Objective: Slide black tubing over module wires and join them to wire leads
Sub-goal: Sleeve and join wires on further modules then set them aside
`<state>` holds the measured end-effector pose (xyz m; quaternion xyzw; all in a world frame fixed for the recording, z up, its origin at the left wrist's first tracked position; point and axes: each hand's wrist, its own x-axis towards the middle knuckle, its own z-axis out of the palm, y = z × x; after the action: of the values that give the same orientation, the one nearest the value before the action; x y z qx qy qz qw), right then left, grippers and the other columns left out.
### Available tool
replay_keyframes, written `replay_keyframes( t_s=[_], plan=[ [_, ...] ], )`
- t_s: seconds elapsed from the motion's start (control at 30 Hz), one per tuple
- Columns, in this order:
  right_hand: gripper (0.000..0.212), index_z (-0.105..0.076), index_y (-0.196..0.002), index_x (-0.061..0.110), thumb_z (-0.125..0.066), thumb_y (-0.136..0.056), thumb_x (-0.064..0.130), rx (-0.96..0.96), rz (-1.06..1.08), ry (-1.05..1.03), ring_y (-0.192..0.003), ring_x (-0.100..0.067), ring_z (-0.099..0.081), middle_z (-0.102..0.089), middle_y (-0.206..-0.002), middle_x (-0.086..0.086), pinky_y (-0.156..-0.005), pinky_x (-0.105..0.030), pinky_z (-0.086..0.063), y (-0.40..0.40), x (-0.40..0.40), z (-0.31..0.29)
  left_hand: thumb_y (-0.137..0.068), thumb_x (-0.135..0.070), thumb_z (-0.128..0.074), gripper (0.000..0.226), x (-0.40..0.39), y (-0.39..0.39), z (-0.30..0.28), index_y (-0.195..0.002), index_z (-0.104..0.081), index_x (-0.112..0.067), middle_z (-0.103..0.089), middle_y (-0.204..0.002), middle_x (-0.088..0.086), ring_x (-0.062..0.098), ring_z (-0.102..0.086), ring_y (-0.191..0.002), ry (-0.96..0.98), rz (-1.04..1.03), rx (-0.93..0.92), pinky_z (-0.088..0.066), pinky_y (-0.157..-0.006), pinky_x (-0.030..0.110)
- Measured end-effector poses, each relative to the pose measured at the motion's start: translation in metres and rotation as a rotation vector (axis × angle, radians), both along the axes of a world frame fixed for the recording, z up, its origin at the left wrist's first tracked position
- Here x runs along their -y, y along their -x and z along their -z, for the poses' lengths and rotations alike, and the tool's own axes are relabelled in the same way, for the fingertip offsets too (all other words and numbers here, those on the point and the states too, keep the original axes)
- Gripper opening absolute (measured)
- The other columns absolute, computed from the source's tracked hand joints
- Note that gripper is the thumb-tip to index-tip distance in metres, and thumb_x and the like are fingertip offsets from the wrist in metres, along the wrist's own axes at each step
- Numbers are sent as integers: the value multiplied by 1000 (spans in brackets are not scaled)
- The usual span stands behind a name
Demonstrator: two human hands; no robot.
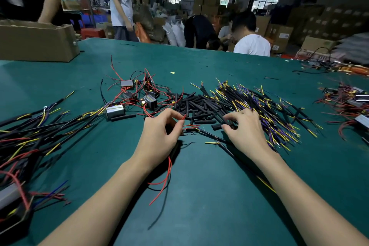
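Bare green table [209, 195] lies open between the forearms, hemmed by the finished bundles [30, 132] on the left and the wire leads [269, 110] on the right. The left hand [159, 136] pinches thin red module wires [191, 126] (its grip closed on them). The right hand [245, 130] curls its fingertips onto a black tubing piece [218, 126] at the near edge of the tubing pile [195, 106].

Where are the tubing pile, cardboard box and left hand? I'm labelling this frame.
tubing pile [196, 106], head view, middle of the black pieces.
cardboard box [38, 43], head view, its front wall.
left hand [159, 132], head view, back of the hand.
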<state>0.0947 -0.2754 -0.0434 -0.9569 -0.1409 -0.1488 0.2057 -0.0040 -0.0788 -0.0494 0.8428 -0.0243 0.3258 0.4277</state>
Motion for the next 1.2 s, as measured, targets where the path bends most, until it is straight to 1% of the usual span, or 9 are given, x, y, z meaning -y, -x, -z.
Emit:
replay_keyframes(
  t_s=[0.07, 0.13, 0.27, 0.47, 0.6, 0.7, 0.83, 1.03, 1.2],
  plan=[
    [27, -66, -117, 26, -61, -91, 32, 3, -66, 28, -116, -27, -36, -51, -117, -7, -99, -35, -29, 1, -4, 2, -90, -17, -63, 3, 0, 0, 0, -86, -63, -17, -61, -57, -20, 7, -56, -57, 0, 4, -5, -42, -77, 33],
    [26, -67, -116, 27, -59, -92, 31, 34, -99, 76, -114, -25, -36, -51, -115, -5, -97, -33, -28, 2, -6, 5, -90, -17, -63, 4, -1, 0, 1, -86, -63, -17, -60, -57, -22, 7, -55, -57, 0, 4, -6, -41, -74, 30],
    [18, -70, -104, 22, -60, -91, 30, 118, -128, 92, -109, -22, -39, -56, -106, 0, -92, -31, -28, 2, -4, 4, -90, -16, -63, 4, 0, 1, -1, -87, -63, -17, -65, -61, -14, 7, -61, -62, 44, 14, -35, -44, -72, 24],
    [12, -64, -98, 18, -58, -92, 27, 133, -177, 135, -105, -21, -45, -65, -100, 1, -87, -32, -33, 6, -6, 2, -91, -14, -62, 3, -3, 3, -7, -93, -62, -17, -73, -70, 0, 2, -68, -66, 392, 99, -151, -44, -60, 8],
    [15, -66, -102, 17, -58, -92, 23, 147, -187, 84, -104, -20, -48, -67, -100, 1, -84, -31, -36, 7, -4, 2, -91, -15, -62, 4, -8, 1, -8, -93, -65, -16, -74, -73, 0, 4, -68, -71, 530, 163, -196, -51, -70, 11],
    [19, -68, -107, 15, -56, -94, 22, 140, -179, 54, -106, -21, -49, -67, -102, -1, -84, -31, -37, 5, -2, 3, -90, -12, -62, 6, -10, 0, -7, -90, -68, -14, -74, -73, -2, 4, -67, -72, 534, 182, -192, -50, -74, 11],
    [16, -69, -101, 14, -56, -93, 20, 107, -162, 1, -104, -23, -50, -65, -99, -2, -82, -33, -39, 2, -2, 4, -89, -10, -65, 10, -8, 0, -6, -87, -71, -18, -73, -72, -5, 2, -66, -73, 482, 179, -190, -49, -71, 11],
    [19, -68, -108, 14, -58, -91, 17, 14, -190, -17, -106, -22, -48, -61, -101, -3, -89, -36, -44, 2, -1, 4, -88, -13, -65, 10, -6, 1, -6, -91, -73, -19, -74, -87, 10, 11, -65, -79, 392, 130, -202, -50, -80, 27],
    [11, -65, -95, 18, -59, -87, 12, -59, -181, -41, -103, -23, -51, -60, -98, -3, -87, -35, -45, 1, -1, 4, -88, -12, -66, 9, -5, 1, -6, -88, -73, -18, -73, -86, 12, 12, -60, -76, 372, 129, -192, -48, -77, 28]
  ],
)
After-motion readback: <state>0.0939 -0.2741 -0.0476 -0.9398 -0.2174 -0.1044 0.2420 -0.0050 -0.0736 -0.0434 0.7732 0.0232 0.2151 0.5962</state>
